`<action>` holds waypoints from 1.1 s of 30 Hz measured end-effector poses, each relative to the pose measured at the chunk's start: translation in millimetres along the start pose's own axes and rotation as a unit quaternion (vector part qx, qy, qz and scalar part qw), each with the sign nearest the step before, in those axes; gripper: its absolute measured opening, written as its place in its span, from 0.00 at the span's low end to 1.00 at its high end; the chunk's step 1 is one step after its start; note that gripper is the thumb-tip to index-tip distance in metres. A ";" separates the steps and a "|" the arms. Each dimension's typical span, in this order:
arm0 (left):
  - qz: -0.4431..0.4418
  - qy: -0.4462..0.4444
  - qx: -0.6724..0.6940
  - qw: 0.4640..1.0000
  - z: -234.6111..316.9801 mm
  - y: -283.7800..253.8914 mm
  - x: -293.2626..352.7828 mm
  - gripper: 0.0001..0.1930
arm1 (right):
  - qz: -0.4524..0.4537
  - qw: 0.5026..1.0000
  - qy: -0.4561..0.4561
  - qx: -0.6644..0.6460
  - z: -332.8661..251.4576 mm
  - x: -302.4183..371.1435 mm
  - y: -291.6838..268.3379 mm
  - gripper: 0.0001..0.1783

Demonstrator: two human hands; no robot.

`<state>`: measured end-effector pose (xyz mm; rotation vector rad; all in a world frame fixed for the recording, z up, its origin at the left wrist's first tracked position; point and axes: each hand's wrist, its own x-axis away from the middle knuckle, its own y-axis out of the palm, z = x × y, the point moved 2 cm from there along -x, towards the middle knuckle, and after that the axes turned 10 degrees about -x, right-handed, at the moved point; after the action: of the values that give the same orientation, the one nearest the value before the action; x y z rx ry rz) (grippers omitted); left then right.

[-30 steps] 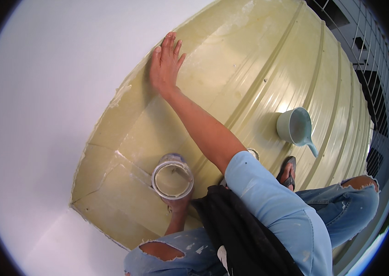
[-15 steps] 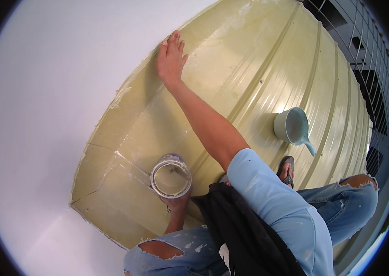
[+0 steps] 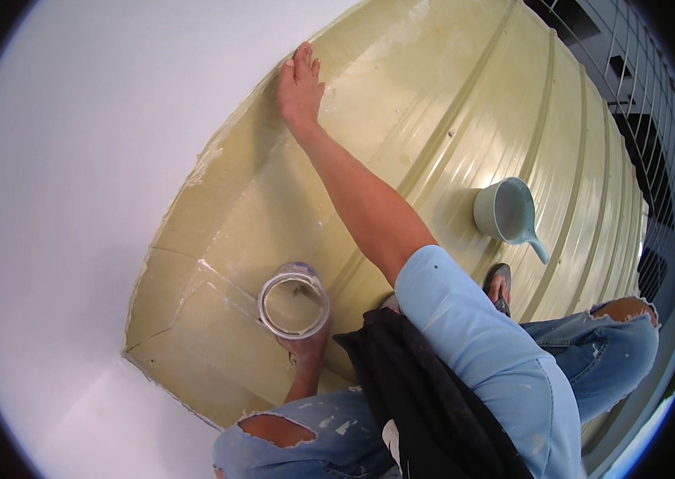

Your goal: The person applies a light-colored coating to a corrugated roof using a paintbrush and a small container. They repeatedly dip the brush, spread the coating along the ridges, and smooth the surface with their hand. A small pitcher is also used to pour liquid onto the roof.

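Note:
My left hand (image 3: 305, 345) grips a round metal paint can (image 3: 323, 307) from below and behind, its open mouth facing up. Cream-coloured matter (image 3: 294, 313) coats the inside of the can, with a dark streak at its far side. Far ahead, my right hand (image 3: 300, 94) reaches to the seam where the yellowish sheet-metal roofing (image 3: 369, 144) meets the white wall (image 3: 98, 160). Its fingers are stretched out along that edge, fingertips at the joint, and no tool shows in it.
A pale green plastic dipper (image 3: 505, 211) with a handle rests on the ribbed sheet to the right. My sandalled foot (image 3: 499, 286) is just below it. Raised ribs and small screws cross the sheet. A wire grille (image 3: 649, 88) stands along the far right side.
My right hand has slid slightly farther up along the wall seam, fingers still extended. The can stays in my left hand, almost unmoved.

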<state>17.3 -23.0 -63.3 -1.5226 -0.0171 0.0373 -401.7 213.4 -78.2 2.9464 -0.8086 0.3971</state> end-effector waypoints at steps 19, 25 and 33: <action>-0.052 -0.105 0.059 0.991 -12.8 7.0 12.7 0.45 | 0.018 0.998 -0.052 -0.044 21.1 -12.0 -5.8 0.37; -0.001 -0.024 -0.004 1.000 -11.4 8.1 4.7 0.43 | -0.017 0.997 -0.077 -0.014 17.5 44.0 14.5 0.37; -0.003 -0.058 0.160 0.985 2.2 -3.3 -3.8 0.37 | 0.014 1.000 0.013 0.007 -0.1 37.1 29.1 0.38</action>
<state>13.5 -21.0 -59.9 -1.1976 -0.1045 0.1178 -385.8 170.0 -68.7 2.9398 -0.8470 0.4440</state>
